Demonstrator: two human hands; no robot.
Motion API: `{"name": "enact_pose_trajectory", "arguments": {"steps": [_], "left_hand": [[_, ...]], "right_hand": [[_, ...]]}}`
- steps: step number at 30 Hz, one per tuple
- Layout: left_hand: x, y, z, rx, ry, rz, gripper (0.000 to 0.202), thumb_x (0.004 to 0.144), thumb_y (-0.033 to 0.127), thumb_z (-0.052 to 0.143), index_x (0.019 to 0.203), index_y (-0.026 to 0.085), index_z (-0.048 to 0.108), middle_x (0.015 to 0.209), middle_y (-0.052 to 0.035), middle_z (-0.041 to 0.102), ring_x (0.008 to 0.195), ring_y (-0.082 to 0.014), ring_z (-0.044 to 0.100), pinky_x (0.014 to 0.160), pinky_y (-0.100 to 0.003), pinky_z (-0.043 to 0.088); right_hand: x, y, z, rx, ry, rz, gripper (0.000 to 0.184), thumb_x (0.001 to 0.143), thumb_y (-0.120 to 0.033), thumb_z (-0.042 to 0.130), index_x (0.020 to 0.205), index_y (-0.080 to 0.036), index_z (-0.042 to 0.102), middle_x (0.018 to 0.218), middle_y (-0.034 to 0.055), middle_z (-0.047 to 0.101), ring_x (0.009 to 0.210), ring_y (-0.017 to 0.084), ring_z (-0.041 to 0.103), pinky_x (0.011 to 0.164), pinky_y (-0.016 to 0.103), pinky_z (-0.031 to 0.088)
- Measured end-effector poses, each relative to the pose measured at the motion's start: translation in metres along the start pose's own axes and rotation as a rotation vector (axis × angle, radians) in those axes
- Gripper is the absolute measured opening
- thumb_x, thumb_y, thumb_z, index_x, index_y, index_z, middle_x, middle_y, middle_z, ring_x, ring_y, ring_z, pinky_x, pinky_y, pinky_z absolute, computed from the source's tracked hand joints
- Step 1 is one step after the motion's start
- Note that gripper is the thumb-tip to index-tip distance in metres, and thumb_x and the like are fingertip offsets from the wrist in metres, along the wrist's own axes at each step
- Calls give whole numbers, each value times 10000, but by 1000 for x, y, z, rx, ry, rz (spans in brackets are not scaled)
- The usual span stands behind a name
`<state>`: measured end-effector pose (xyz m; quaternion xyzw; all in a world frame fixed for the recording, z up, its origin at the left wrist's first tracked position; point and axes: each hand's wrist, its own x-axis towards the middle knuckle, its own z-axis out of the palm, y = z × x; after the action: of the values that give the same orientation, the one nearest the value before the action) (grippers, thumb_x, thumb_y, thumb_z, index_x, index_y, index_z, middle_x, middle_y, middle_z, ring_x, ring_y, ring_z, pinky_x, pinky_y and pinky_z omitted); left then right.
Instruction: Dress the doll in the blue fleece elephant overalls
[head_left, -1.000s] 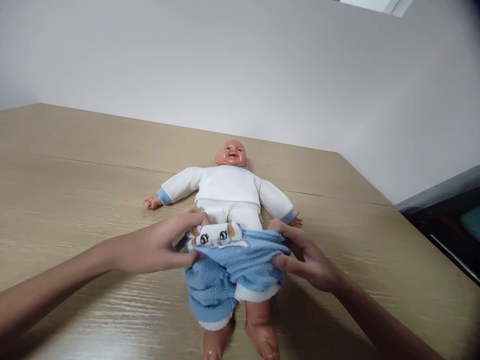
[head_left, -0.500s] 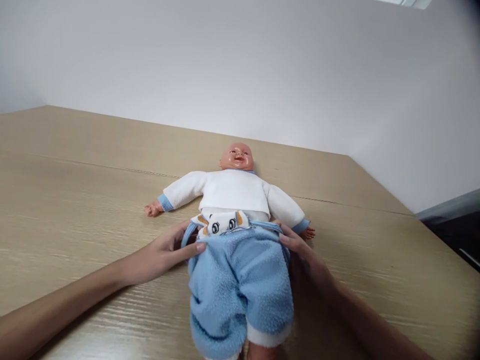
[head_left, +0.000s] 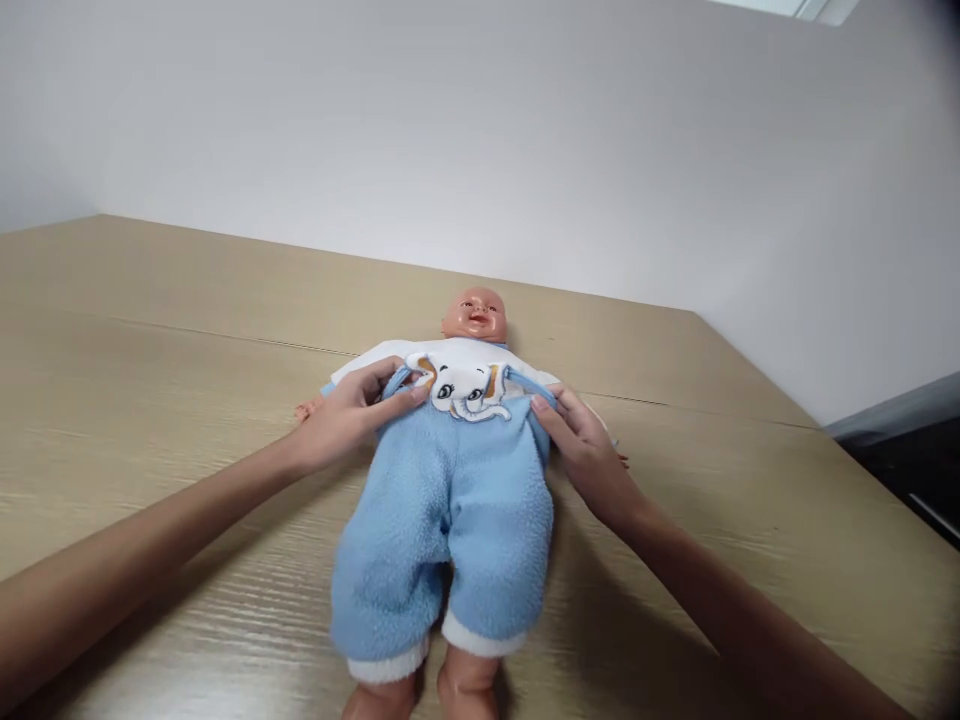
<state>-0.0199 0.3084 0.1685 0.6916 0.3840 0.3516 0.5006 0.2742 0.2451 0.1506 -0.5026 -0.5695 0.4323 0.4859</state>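
Observation:
A baby doll lies on its back, head away from me, in a white long-sleeved top with blue cuffs. Fuzzy blue overalls with white leg hems cover its legs and belly. Their bib carries a white elephant with orange-lined ears and lies over the doll's chest. My left hand pinches the bib's left edge by the blue strap. At the other side, my right hand grips the right edge beside its strap. The doll's bare lower legs stick out toward me.
The wooden table runs under everything, with a thin seam across it. Behind it rises a pale wall. A dark object stands beyond the table's right edge.
Both hands have moved up the doll's body, drawing the overalls from the waist to the chest. The elephant bib now shows fully, and both leg hems and more of the legs have come into view.

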Motion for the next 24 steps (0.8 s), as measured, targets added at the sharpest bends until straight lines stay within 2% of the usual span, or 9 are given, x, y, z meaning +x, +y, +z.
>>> {"name": "enact_pose_trajectory", "arguments": {"steps": [5,7,10,12,14,17,20,22,24], "left_hand": [[9,-10,3,246,59,-4,496,995,677,622,968,185,679,813,4,546,772,-188,498,711,-308,403],[11,-16,9,153,44,-14,512,1000,697,601,994,188,659,874,-11,593,812,-198,526,721,-306,421],[16,-25,19,-62,41,-54,511,1009,706,592,1052,198,628,950,-19,633,849,-194,559,731,-293,442],[17,-30,22,-123,64,-79,521,1011,719,581,1058,201,618,934,-11,625,828,-186,558,718,-287,437],[16,-34,17,-59,48,-69,524,1020,720,561,1059,202,624,962,-18,632,874,-199,579,759,-297,451],[10,-40,-5,130,-76,20,456,1032,658,576,1086,211,650,1107,-43,656,1081,-253,598,948,-337,463],[3,-43,-26,182,-216,28,392,999,607,624,1020,217,654,1071,-44,655,1040,-264,597,940,-350,483],[0,-42,-30,171,-252,-3,371,964,590,656,981,219,656,1025,-48,662,1010,-274,602,917,-353,502],[-2,-41,-24,145,-191,-26,360,939,582,660,983,225,678,997,-52,674,1017,-291,607,928,-361,509]], "right_hand": [[10,34,-2,10,-30,130,446,957,-699,691,986,-254,671,937,-8,663,930,216,609,922,328,478],[9,39,1,100,-43,197,452,958,-707,687,1072,-271,721,1052,10,734,1050,246,654,1063,369,479],[10,37,9,265,-63,248,498,988,-687,657,1308,-310,721,1299,25,755,1272,269,643,1246,424,397],[11,34,8,267,-98,232,511,1012,-668,631,1383,-324,697,1352,23,747,1313,272,635,1266,440,387],[10,30,-1,144,-155,176,486,1028,-647,620,1371,-316,709,1314,25,757,1277,281,648,1243,442,411],[3,25,-25,-117,-308,54,417,1062,-584,590,1327,-298,737,1278,35,749,1225,294,641,1188,436,444],[-5,26,-45,-262,-460,-65,365,1052,-504,618,1318,-289,745,1343,60,709,1267,316,601,1214,455,408],[-9,29,-48,-252,-461,-83,349,995,-460,699,1289,-280,751,1365,70,699,1303,332,583,1244,473,376],[-11,33,-40,-89,-359,18,293,952,-411,725,1209,-276,759,1273,61,736,1239,320,622,1216,467,415]]}}
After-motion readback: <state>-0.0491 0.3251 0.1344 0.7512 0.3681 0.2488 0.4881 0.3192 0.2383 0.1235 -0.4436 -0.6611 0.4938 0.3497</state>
